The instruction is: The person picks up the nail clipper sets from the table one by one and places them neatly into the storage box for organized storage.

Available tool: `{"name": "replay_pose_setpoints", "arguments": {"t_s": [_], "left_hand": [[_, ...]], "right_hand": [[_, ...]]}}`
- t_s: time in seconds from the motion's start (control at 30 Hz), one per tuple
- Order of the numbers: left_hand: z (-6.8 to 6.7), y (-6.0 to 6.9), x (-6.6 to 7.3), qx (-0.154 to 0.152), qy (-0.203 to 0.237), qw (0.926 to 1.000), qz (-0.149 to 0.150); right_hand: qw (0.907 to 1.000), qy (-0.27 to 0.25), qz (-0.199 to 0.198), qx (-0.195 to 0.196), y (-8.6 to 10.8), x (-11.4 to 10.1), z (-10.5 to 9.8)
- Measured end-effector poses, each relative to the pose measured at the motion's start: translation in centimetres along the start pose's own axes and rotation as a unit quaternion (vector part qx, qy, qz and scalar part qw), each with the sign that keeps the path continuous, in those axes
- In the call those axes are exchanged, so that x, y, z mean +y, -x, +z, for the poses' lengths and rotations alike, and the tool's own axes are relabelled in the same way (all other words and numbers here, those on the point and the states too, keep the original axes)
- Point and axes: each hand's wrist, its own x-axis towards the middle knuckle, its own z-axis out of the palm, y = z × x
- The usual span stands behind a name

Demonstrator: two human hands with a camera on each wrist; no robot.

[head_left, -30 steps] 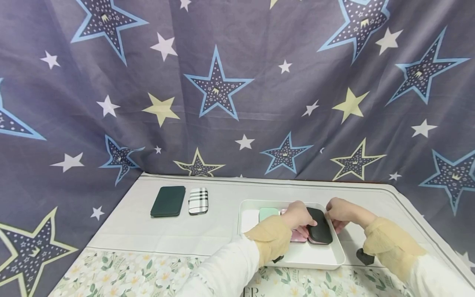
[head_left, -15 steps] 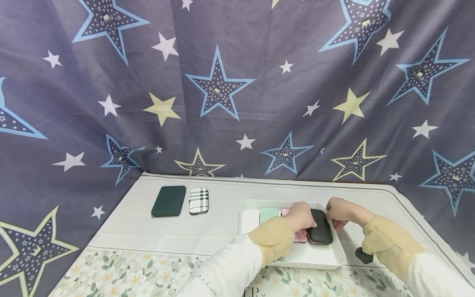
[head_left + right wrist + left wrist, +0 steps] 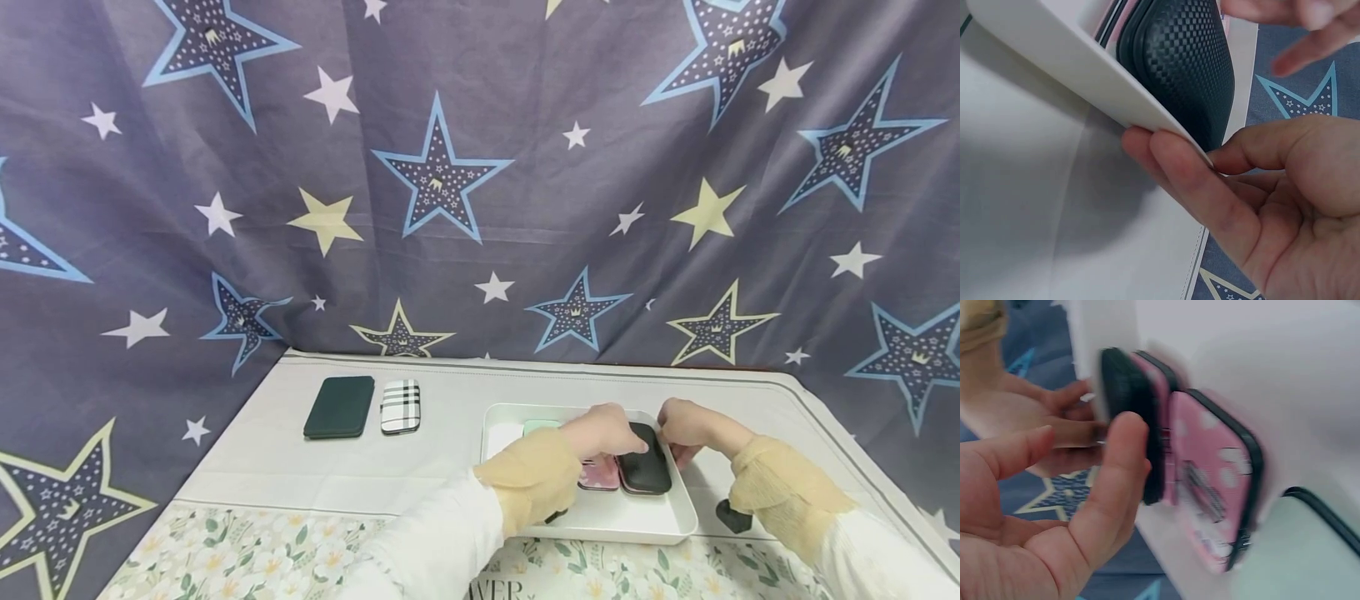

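A white tray (image 3: 585, 529) holds a black case with a woven texture (image 3: 647, 471), a pink patterned case (image 3: 600, 473) and a mint case (image 3: 540, 425). Pink edging shows beneath the black case in both wrist views. Over these cases reaches my left hand (image 3: 603, 429); its fingers extend to the black case, with the thumb apart from them in the left wrist view. My right hand (image 3: 686, 425) pinches the tray's right wall between thumb and fingers, close beside the black case (image 3: 1191, 62). My left forearm and hand hide part of the mint and pink cases.
A dark green flat case (image 3: 340, 407) and a black-and-white plaid case (image 3: 401, 406) lie at the table's left. A floral cloth (image 3: 285, 550) covers the near side. Behind the table hangs a star-patterned curtain (image 3: 525, 208).
My left hand has shifted slightly within the tray, uncovering more of the pink case's front and covering more of the mint case. My right hand stays at the tray's wall.
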Motion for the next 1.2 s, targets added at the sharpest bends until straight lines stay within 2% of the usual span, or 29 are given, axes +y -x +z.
{"name": "replay_pose_setpoints", "arguments": {"t_s": [0.17, 0.4, 0.67, 0.83, 1.03, 1.1, 1.2], "left_hand": [[-1.7, 1.7, 0.4, -0.012, -0.026, 0.9985, 0.046], [-3.8, 3.2, 0.8, 0.022, -0.082, 0.9919, 0.094], [-5.6, 5.7, 0.7, 0.069, -0.068, 0.9825, 0.159], [-7.1, 7.3, -0.4, 0.124, -0.085, 0.9687, 0.197], [-8.6, 8.1, -2.6, 0.217, -0.173, 0.9363, 0.215], [-9.1, 8.2, -3.5, 0.231, -0.189, 0.9295, 0.217], [-10.0, 8.3, -5.0, 0.238, -0.204, 0.9248, 0.216]], "right_hand": [[1.0000, -0.003, -0.004, -0.001, 0.0, 0.1, -0.1], [0.9999, 0.003, -0.014, 0.008, 0.0, 0.4, -0.1], [0.9998, 0.002, -0.019, 0.009, -0.3, 0.6, 0.2], [0.9999, -0.001, -0.004, 0.016, -0.4, 0.4, 0.3], [0.9999, -0.007, -0.001, 0.012, -0.4, 0.4, 0.3], [0.9999, -0.004, -0.001, 0.015, -0.4, 0.5, 0.3], [0.9998, 0.001, -0.004, 0.019, -0.4, 0.5, 0.3]]}}
